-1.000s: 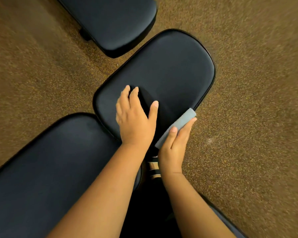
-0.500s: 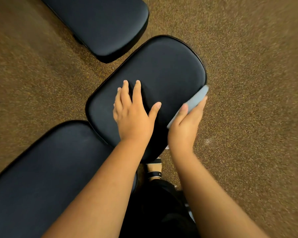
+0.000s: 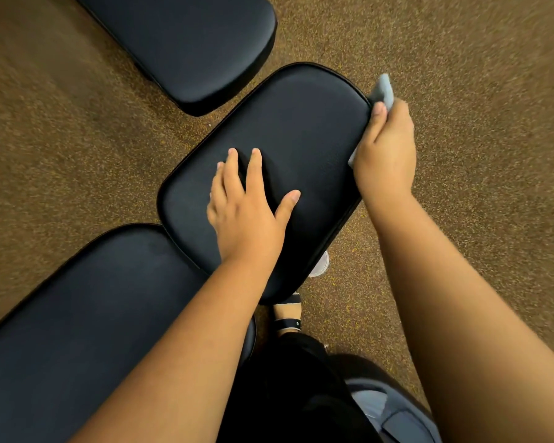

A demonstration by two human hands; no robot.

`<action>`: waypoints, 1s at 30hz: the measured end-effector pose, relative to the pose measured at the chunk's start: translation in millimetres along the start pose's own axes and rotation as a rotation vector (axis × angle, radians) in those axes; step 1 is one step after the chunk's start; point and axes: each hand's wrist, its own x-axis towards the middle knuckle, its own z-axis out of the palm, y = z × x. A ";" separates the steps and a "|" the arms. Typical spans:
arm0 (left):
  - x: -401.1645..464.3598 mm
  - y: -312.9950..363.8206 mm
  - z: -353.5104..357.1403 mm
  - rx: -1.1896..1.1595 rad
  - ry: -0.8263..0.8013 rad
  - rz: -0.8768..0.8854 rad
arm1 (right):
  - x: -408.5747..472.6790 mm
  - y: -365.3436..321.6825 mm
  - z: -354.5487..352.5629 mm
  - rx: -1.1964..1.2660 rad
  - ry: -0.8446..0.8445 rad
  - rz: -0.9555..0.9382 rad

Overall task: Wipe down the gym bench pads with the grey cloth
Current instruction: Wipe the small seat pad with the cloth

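Note:
A black seat pad [image 3: 301, 132] fills the middle of the head view. My left hand [image 3: 247, 212] lies flat on its near part, fingers spread and pressing into the cushion. My right hand [image 3: 386, 148] grips the grey cloth [image 3: 383, 91] against the pad's right side edge, near the far right corner. Most of the cloth is hidden under my palm; one end sticks out past my fingers. A longer black back pad [image 3: 87, 330] runs off to the lower left.
Another black bench pad [image 3: 186, 36] stands at the top, close to the seat pad's far left side. Speckled brown carpet [image 3: 480, 91] surrounds the benches. My sandalled foot [image 3: 288, 314] and dark trousers are below the seat pad. A small white disc [image 3: 321, 265] lies under its near edge.
My right hand has slid the cloth along the seat pad's right edge, from the near end to the far corner. My left hand has stayed pressed on the pad.

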 end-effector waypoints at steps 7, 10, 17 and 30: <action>0.0 0.3 -1.6 -0.007 -0.010 -0.002 | -32.0 21.7 -5.6 0.056 -0.073 -0.078; 0.7 -0.6 -2.4 -0.014 -0.018 0.001 | -39.9 26.5 -7.8 0.095 -0.092 -0.023; 1.0 -1.1 2.7 -0.011 0.022 0.009 | 5.6 -0.8 -3.1 -0.227 -0.068 -0.064; 0.4 2.4 4.7 -0.064 0.015 0.005 | 19.0 -22.5 10.9 -0.519 -0.073 -0.522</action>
